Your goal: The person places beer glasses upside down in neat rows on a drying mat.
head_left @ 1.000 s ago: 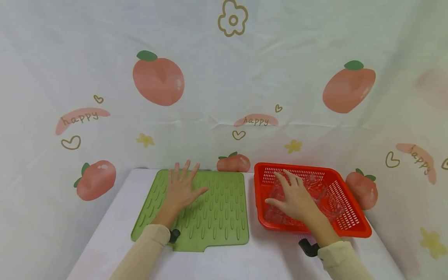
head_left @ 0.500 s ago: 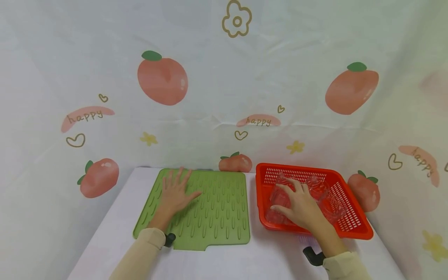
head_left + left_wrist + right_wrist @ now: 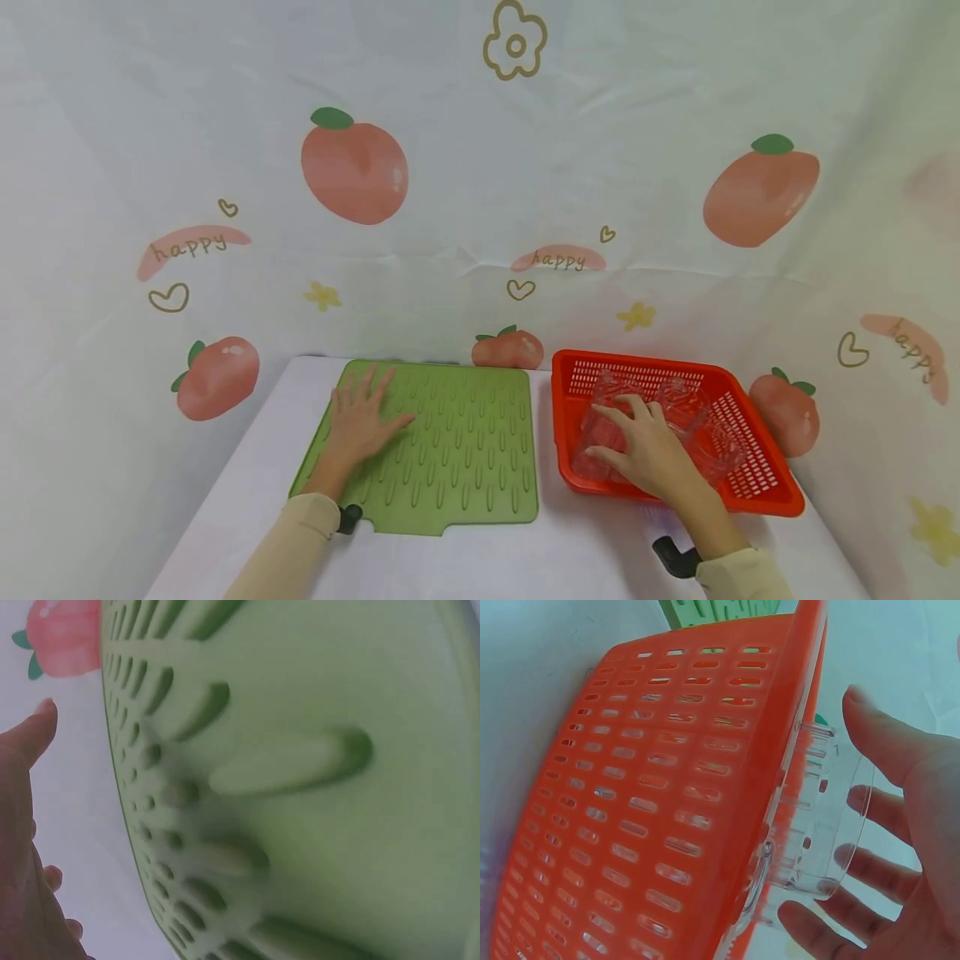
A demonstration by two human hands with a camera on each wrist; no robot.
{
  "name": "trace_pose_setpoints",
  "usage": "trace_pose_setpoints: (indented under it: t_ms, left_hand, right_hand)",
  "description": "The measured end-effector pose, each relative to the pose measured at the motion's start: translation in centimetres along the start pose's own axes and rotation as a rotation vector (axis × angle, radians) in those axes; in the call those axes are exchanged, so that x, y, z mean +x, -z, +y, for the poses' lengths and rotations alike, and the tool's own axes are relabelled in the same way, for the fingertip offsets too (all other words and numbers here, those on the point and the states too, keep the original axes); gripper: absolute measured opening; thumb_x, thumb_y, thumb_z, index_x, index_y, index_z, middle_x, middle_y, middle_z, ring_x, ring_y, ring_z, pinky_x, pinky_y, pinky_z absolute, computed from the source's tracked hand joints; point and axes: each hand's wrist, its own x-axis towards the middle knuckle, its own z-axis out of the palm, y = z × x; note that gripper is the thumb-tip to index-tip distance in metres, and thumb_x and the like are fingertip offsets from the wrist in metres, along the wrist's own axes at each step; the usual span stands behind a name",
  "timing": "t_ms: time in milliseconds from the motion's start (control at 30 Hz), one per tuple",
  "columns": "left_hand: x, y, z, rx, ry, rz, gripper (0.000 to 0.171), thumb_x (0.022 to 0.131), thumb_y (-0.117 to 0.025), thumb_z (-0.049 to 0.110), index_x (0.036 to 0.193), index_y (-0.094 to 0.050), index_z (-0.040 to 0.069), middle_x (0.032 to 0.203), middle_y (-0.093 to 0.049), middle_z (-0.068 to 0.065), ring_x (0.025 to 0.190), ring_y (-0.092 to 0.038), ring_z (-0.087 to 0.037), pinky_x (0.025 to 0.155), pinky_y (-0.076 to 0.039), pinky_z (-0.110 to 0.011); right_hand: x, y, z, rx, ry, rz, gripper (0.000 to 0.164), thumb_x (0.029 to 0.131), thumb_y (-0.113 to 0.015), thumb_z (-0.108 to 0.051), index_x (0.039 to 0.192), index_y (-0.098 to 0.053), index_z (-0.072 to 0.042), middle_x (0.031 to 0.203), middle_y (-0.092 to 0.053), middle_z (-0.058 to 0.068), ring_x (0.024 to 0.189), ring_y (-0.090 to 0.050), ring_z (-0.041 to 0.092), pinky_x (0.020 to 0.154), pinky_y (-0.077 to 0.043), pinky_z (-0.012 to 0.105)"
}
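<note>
My left hand (image 3: 358, 427) is spread over the left part of a green ridged drying mat (image 3: 468, 450), its fingers straight and holding nothing. In the left wrist view the thumb (image 3: 37, 731) and fingers stand off the mat's surface. On the right, my right hand (image 3: 651, 446) reaches over a red plastic basket (image 3: 566, 467), thumb and fingers apart and gently bent. Below them in the basket lies a clear cup (image 3: 592, 457). The right wrist view has the fingertips overlapping the rim of a clear cup (image 3: 836, 840), with the thumb standing off it.
More clear cups (image 3: 716, 450) lie in the right part of the basket. Basket and mat sit side by side on a white-covered table (image 3: 555, 558). A white curtain (image 3: 450, 167) printed with peaches hangs behind.
My left hand has drawn left and slightly toward me over the mat. My right hand has moved a little toward the lower right, its fingers bending more above the clear cup.
</note>
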Motion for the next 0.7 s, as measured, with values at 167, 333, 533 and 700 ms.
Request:
trace_pose_setpoints:
  t_ms: [167,333,533,700]
  left_hand:
    - [-0.2,-0.1,-1.3,-0.008,0.021,0.001,0.091,0.091,-0.062,0.065,0.163,-0.025,0.023,0.170,-0.020,-0.019,0.154,-0.008,-0.057,0.119,-0.008,-0.077]
    - [-0.2,0.0,-2.8,-0.041,0.049,-0.020,0.092,0.092,-0.061,0.066,0.163,-0.025,0.019,0.169,-0.020,-0.021,0.153,-0.008,-0.059,0.117,-0.008,-0.079]
    - [-0.4,0.2,-4.9,-0.092,0.088,-0.081,0.094,0.093,-0.058,0.067,0.164,-0.021,0.018,0.169,-0.015,-0.025,0.151,-0.007,-0.063,0.115,-0.006,-0.081]
    - [-0.6,0.3,-6.2,-0.151,0.139,-0.147,0.098,0.092,-0.057,0.069,0.164,-0.019,0.014,0.168,-0.012,-0.029,0.150,-0.003,-0.064,0.114,-0.003,-0.083]
  right_hand:
    - [0.1,0.0,0.1,0.031,0.003,-0.005,0.067,0.078,-0.088,-0.039,0.138,-0.064,-0.021,0.133,-0.054,0.016,0.114,-0.049,0.038,0.083,-0.056,0.066]
    - [0.3,0.1,0.0,0.048,-0.006,-0.015,0.066,0.077,-0.089,-0.035,0.136,-0.064,-0.019,0.130,-0.053,0.016,0.109,-0.049,0.036,0.079,-0.059,0.056]
    - [0.4,0.3,-0.1,0.065,-0.027,-0.032,0.066,0.076,-0.090,-0.033,0.135,-0.064,-0.019,0.128,-0.052,0.017,0.106,-0.049,0.035,0.078,-0.059,0.053]
    - [0.5,0.3,-0.1,0.073,-0.038,-0.053,0.066,0.076,-0.090,-0.034,0.135,-0.064,-0.020,0.127,-0.052,0.017,0.106,-0.049,0.036,0.078,-0.059,0.053]
